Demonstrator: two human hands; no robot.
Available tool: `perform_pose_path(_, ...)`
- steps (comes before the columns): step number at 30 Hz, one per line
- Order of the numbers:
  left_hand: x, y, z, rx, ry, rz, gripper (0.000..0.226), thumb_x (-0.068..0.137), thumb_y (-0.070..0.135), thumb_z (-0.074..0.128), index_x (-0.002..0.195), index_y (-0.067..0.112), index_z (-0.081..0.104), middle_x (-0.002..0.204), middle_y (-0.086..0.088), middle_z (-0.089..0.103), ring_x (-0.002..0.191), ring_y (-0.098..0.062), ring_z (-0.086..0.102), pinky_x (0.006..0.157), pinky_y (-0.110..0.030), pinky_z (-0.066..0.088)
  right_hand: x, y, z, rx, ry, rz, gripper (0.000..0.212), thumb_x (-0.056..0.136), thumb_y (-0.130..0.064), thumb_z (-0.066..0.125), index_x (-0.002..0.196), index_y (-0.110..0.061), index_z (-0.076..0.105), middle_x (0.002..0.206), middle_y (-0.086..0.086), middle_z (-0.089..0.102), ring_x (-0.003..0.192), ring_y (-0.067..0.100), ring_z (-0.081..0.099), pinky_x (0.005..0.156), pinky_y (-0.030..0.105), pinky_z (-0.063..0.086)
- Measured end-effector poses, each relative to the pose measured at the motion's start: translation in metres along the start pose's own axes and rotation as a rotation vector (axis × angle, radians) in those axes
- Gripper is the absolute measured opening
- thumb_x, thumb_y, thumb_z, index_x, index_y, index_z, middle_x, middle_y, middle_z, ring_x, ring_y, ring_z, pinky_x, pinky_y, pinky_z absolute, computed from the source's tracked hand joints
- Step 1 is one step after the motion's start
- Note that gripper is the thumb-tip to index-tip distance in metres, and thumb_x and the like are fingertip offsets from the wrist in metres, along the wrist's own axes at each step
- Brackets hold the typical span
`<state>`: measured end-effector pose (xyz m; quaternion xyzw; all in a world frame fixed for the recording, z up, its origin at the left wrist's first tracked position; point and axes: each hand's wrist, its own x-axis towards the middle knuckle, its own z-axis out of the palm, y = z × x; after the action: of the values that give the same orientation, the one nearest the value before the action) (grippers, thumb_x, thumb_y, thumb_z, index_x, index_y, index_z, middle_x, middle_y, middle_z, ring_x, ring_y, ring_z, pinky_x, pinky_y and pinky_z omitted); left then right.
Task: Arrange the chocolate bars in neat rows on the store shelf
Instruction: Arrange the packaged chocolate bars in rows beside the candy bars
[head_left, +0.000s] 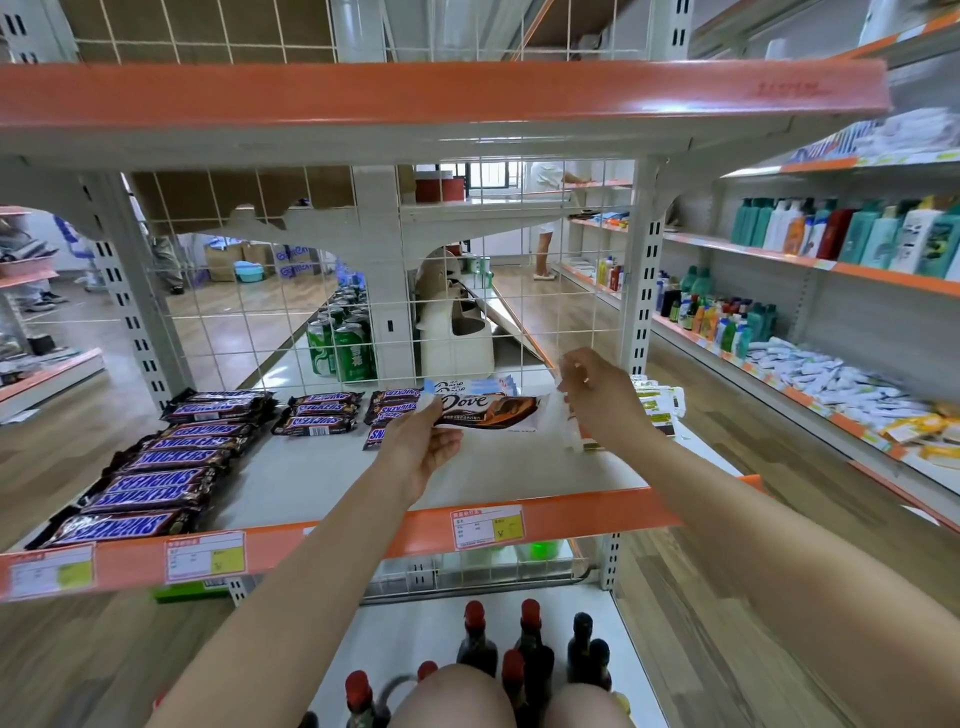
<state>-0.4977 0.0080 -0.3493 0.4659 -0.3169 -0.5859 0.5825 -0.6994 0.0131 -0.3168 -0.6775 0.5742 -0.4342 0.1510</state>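
Dove bar (491, 412) pinched at its left end by the left hand (423, 447), thumb on top, fingers curled under; bar held just above the shelf (322, 467), long axis running 9 to 3 o'clock, logo end toward 9, reading upright to the camera. Right hand (597, 395) hovers at 3 o'clock of the bar's far end, fingers loosely bent, back of the hand toward the camera; whether it holds anything cannot be told, though a pale wrapper edge (571, 441) shows just below it.

Behind the held bar, at 12 o'clock, a few white-and-blue Dove bars (470, 387) lie flat against the wire grid back (260, 332). Small Snickers stacks (318, 413) sit at 9 to 10 o'clock along the back. A front-to-back row of Snickers bars (156, 486) fills the shelf's left side, each bar lying crosswise, logos upside down to the camera. Green-and-white packets (657, 402) lie at 3 o'clock beyond the right hand.

Shelf is pale grey metal with an orange front lip (571, 517) carrying price tags (485, 526). Lower shelf holds dark bottles with red caps (475, 644). Through the grid: green cans (348, 348), wood-look floor (249, 312). Right aisle shelving carries toiletry bottles (841, 231).
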Motion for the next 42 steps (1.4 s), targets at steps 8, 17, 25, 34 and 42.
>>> perform_pose_path(8, -0.002, -0.008, 0.000, 0.000, -0.037, 0.045, 0.019, 0.095, 0.021, 0.053, 0.107, 0.007, 0.047, 0.056, -0.008, 0.059, 0.040, -0.008, 0.058, 0.044, -0.020, 0.052, 0.000, -0.016, 0.008, 0.225, -0.390, 0.371, 0.028, 0.089, -0.032, 0.062, 0.101, -0.008, 0.064, 0.097, 0.013, 0.066, 0.084, 0.023, 0.063, 0.082, 0.034, 0.056)
perform_pose_path(17, -0.008, -0.003, -0.019, 0.138, -0.086, 0.141, 0.010, 0.089, 0.021, 0.061, 0.091, 0.011, 0.061, 0.082, -0.004, 0.063, 0.073, -0.014, 0.060, 0.072, -0.024, 0.054, 0.003, -0.010, -0.001, 0.230, -0.267, 0.247, 0.018, 0.089, -0.028, 0.063, 0.097, -0.012, 0.067, 0.077, -0.003, 0.055, 0.067, 0.013, 0.046, 0.054, 0.018, 0.038)
perform_pose_path(25, -0.006, -0.008, -0.026, 0.266, -0.076, 0.201, 0.009, 0.086, 0.009, 0.064, 0.080, 0.004, 0.060, 0.071, -0.005, 0.059, 0.062, -0.009, 0.062, 0.068, -0.016, 0.056, 0.005, -0.013, 0.004, 0.139, -0.250, 0.185, 0.026, 0.088, -0.028, 0.065, 0.101, -0.007, 0.068, 0.079, 0.008, 0.057, 0.056, 0.014, 0.041, 0.051, 0.021, 0.034)
perform_pose_path(34, -0.005, -0.008, -0.029, 0.308, -0.044, 0.223, 0.014, 0.088, 0.009, 0.062, 0.075, 0.005, 0.059, 0.071, -0.006, 0.057, 0.067, -0.014, 0.058, 0.067, -0.016, 0.055, 0.009, -0.010, 0.010, 0.451, -0.253, 0.427, 0.030, 0.083, -0.021, 0.070, 0.105, 0.000, 0.065, 0.083, 0.008, 0.064, 0.076, 0.015, 0.057, 0.088, 0.033, 0.053)
perform_pose_path(42, 0.005, -0.004, -0.037, 0.372, -0.026, 0.104, 0.016, 0.087, 0.016, 0.065, 0.076, 0.008, 0.055, 0.073, -0.008, 0.058, 0.060, -0.011, 0.060, 0.059, -0.016, 0.056, 0.015, 0.001, 0.027, 0.547, -0.265, 0.587, 0.017, 0.078, 0.009, 0.067, 0.088, 0.000, 0.056, 0.114, 0.023, 0.064, 0.098, 0.021, 0.064, 0.077, 0.029, 0.055)
